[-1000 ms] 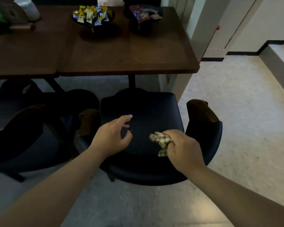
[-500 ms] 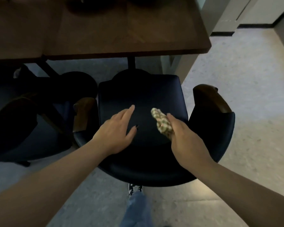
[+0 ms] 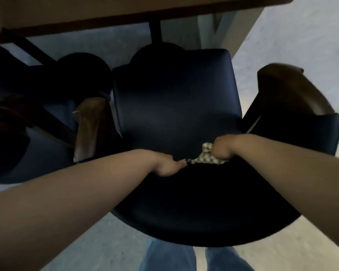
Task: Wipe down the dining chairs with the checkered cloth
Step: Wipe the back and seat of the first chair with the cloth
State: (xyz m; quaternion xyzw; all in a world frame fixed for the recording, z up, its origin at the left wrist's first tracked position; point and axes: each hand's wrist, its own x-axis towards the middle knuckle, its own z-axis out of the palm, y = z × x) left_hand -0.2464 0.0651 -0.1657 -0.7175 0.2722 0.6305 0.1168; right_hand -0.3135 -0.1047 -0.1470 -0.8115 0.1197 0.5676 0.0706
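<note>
Floor: pale speckled floor (image 3: 305, 36) runs along the right side and under the furniture.
Table: one brown wooden table (image 3: 106, 10) crosses the top edge, with one dark post (image 3: 156, 30) dropping from it behind the chair.
Chairs: two in view. One dark blue dining chair (image 3: 174, 98) sits centre, its seat facing up and its curved back nearest the camera; a second dark chair (image 3: 27, 122) stands just beside it on the left, mostly in shadow.
Armrests: two brown wooden armrests on the centre chair, a left armrest (image 3: 90, 128) and a right armrest (image 3: 294, 89).
Checkered cloth: one checkered cloth (image 3: 205, 158), beige and green, bunched at the rear of the seat where it meets the chair back, between the two hands.
Right hand: right hand (image 3: 223, 148) has its fingers curled tight round the cloth, gripping it against the seat.
Left hand: left hand (image 3: 164, 165) rests at the top of the chair back; its thumb tip touches the cloth's end, and the other fingers are hidden, so their pose cannot be told.
Legs: two legs in blue jeans (image 3: 184, 257) show at the bottom edge behind the chair.
</note>
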